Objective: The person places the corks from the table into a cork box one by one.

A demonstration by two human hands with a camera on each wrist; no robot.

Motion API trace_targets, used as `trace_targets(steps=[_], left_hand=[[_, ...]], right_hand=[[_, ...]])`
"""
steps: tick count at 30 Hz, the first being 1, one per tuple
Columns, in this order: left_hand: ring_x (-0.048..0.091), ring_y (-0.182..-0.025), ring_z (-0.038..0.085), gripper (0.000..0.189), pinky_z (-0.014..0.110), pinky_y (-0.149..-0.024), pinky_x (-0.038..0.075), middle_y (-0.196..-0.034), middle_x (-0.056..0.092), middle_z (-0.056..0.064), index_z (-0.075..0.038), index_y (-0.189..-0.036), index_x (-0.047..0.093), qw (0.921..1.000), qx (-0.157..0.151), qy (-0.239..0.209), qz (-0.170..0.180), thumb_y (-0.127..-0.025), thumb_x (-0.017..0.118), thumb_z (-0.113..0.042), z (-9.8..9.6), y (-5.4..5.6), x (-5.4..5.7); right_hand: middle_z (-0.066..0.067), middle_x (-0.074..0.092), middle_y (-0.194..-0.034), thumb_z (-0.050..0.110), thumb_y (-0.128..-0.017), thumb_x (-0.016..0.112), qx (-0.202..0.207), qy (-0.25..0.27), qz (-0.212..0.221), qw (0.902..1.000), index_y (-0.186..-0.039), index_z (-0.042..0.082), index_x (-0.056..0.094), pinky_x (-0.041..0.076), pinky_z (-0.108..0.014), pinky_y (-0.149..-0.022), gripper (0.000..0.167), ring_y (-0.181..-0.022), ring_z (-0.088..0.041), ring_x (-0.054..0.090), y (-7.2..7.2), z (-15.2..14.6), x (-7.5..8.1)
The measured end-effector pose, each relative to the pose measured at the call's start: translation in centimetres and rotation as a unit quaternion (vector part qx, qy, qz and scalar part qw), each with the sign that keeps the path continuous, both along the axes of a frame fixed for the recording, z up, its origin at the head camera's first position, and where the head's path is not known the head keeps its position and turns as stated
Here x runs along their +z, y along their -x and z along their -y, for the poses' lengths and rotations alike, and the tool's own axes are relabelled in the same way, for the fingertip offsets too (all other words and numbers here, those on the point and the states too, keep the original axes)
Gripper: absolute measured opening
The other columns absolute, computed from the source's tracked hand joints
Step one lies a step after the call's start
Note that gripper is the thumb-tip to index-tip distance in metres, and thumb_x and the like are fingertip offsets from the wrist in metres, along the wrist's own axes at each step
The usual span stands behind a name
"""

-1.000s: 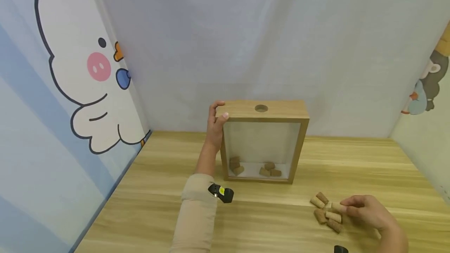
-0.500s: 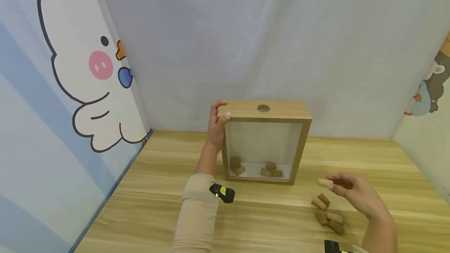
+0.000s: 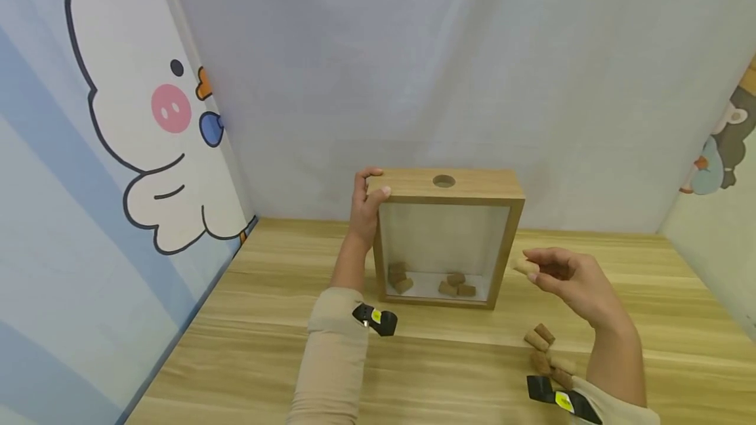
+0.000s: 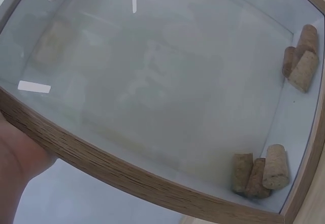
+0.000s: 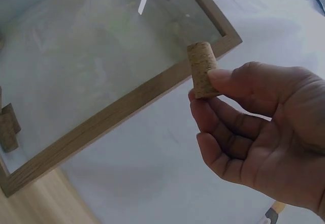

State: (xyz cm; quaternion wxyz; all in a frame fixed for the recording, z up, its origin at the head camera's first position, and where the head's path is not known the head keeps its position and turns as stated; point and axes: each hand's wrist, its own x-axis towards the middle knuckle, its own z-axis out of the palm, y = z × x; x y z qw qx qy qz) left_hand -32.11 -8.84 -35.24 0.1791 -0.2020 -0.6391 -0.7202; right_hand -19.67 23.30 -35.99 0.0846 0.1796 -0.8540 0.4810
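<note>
A wooden shadow box [image 3: 413,183] with a clear front stands upright on the table, a round hole [image 3: 444,181] in its top. My left hand [image 3: 364,215] grips its upper left corner, thumb on the front top edge and fingers behind. Several corks lie inside in two clusters, one cork [image 4: 275,167] nearest the left hand's side and another cork [image 4: 303,71] in the farther group. Just right of the box, my right hand [image 3: 575,284] pinches a cork [image 5: 203,69] between thumb and fingers, held above the table.
Several loose corks [image 3: 539,338] lie on the wooden table [image 3: 236,346] at the front right, partly hidden by the right wrist's camera strap [image 3: 561,399]. A pale curtain [image 3: 413,71] hangs behind the box. Printed cartoon panels stand at both sides.
My right hand has lifted a cork from the loose pile and carried it up and left toward the box. The left hand keeps its hold on the box corner.
</note>
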Motion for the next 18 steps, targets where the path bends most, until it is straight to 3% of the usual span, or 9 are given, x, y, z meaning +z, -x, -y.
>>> trace_targets(steps=[8, 13, 18], left_hand=[[0.008, -0.135, 0.026, 0.043, 0.052, -0.104, 0.009, -0.138, 0.028, 0.006, -0.010, -0.111, 0.043, 0.9996, 0.020, 0.001, 0.020, -0.075, 0.050, -0.031, -0.4, -0.2, 0.7], [0.012, -0.133, 0.028, 0.040, 0.054, -0.102, 0.013, -0.137, 0.029, 0.006, -0.010, -0.110, 0.043, 0.9993, 0.029, -0.006, 0.022, -0.080, 0.049, -0.035, -0.6, -0.2, 0.8], [0.030, -0.115, 0.025, 0.039, 0.047, -0.094, 0.024, -0.130, 0.033, 0.008, -0.008, -0.111, 0.043, 0.9993, 0.033, -0.012, 0.013, -0.080, 0.048, -0.032, -0.7, -0.1, 0.9]], right_hand=[[0.006, 0.062, -0.104, 0.006, -0.087, 0.063, 0.027, 0.066, 0.002, 0.9974, -0.117, -0.004, 0.059, 0.047, -0.021, -0.072, 0.032, -0.087, -0.009, 0.058, 0.3, 0.9, 2.5], [0.002, 0.063, -0.101, -0.002, -0.085, 0.062, 0.074, 0.141, 0.015, 0.9872, -0.113, 0.001, 0.063, 0.047, -0.020, -0.073, 0.028, -0.087, -0.009, 0.057, 0.6, 1.5, 4.2], [0.001, 0.063, -0.105, -0.008, -0.084, 0.060, 0.106, 0.192, 0.008, 0.9757, -0.111, 0.003, 0.065, 0.046, -0.020, -0.073, 0.029, -0.086, -0.009, 0.056, 1.0, 2.5, 5.8]])
